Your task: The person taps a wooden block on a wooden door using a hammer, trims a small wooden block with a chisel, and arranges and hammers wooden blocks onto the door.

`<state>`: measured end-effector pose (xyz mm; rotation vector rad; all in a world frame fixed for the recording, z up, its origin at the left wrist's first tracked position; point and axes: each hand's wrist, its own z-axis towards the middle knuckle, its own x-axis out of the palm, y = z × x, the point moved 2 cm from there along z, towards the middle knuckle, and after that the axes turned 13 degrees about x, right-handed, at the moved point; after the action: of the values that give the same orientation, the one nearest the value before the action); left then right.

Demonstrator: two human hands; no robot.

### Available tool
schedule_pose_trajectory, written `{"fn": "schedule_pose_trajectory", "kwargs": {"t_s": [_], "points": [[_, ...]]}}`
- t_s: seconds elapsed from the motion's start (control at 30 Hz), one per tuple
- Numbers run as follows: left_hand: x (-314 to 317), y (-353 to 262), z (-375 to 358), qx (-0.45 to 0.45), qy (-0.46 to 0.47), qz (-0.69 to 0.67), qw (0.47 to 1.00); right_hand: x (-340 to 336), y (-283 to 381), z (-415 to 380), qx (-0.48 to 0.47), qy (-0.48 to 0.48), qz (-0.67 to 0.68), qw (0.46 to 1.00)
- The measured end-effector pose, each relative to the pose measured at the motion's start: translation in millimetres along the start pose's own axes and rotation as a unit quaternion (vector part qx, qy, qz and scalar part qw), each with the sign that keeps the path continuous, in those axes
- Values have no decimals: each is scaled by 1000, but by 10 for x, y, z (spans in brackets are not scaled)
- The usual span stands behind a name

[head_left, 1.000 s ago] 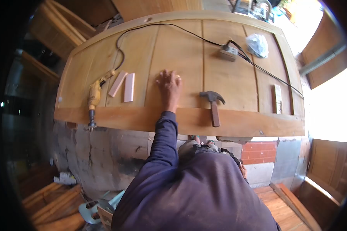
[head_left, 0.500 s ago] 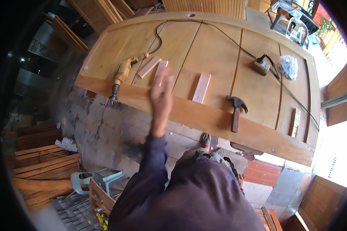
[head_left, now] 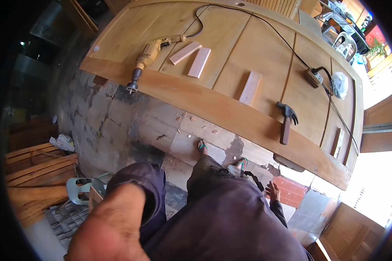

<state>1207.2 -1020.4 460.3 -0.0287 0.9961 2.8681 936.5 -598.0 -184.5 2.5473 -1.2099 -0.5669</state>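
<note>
My left hand (head_left: 111, 226) is raised close to the camera at the lower left, blurred and large, with its fingers cut off by the frame edge. Beside my right hip, my right hand (head_left: 273, 191) hangs with fingers apart and nothing in it. Ahead lies a big panelled wooden door (head_left: 196, 98). On it rest a yellow power drill (head_left: 150, 53), its bit past the near edge, two small wood blocks (head_left: 199, 62) (head_left: 186, 52) side by side, another wood block (head_left: 251, 88), and a claw hammer (head_left: 286, 122).
A black cord runs across the door to an outlet box (head_left: 314, 77) near a clear plastic bag (head_left: 340, 85). One more wood strip (head_left: 338, 142) lies at the right end. Stacked boards (head_left: 43, 163) and a pale plastic chair (head_left: 78, 190) stand at left. Wood scraps dot the tiled floor (head_left: 161, 124).
My left hand has drawn back from over the wood blocks on the door to near the camera. My right hand shows more now. The view has shifted; the blocks, drill and hammer seem unmoved.
</note>
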Motion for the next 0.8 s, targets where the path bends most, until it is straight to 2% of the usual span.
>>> {"fn": "schedule_pose_trajectory", "kwargs": {"t_s": [0.07, 0.13, 0.23, 0.27, 0.3, 0.33, 0.37, 0.43, 0.53, 0.63, 0.73, 0.8], "points": [[-241, 185, -208, 22, -43, 41, 998, 159, 186, -103, -35, -15, 8, 999], [-538, 408, -370, 52, -71, 83, 993, 404, 217, -194, -23, -21, 0, 1000], [-615, 957, -1208, -84, 159, 167, 969, 749, 37, -31, 0, -12, -11, 1000], [-445, 1027, -1635, -268, 91, 148, 948, 928, 132, -200, 7, -17, -50, 999], [-274, 1079, -2084, -435, -5, 125, 892, 1123, 187, -377, 15, -24, -87, 996], [-239, 1160, -2502, -570, 48, 72, 817, 1325, 247, -491, 5, -16, -111, 994], [-246, 1266, -3045, -582, 156, 98, 792, 1475, 244, -520, -1, -11, -128, 992], [-274, 1396, -4003, -474, 345, 187, 788, 1759, 279, -609, -31, 4, -156, 987], [-250, 1547, -5044, -464, 475, 247, 705, 2128, 453, -725, -95, -19, -172, 980], [-206, 1741, -5546, -607, 546, 147, 558, 2328, 565, -856, -127, -34, -163, 978], [-105, 1718, -5678, -613, 563, 129, 539, 2483, 577, -897, -163, -31, -156, 974], [-55, 1718, -5658, -599, 575, 149, 537, 2540, 513, -895, -126, -31, -164, 978]]}}
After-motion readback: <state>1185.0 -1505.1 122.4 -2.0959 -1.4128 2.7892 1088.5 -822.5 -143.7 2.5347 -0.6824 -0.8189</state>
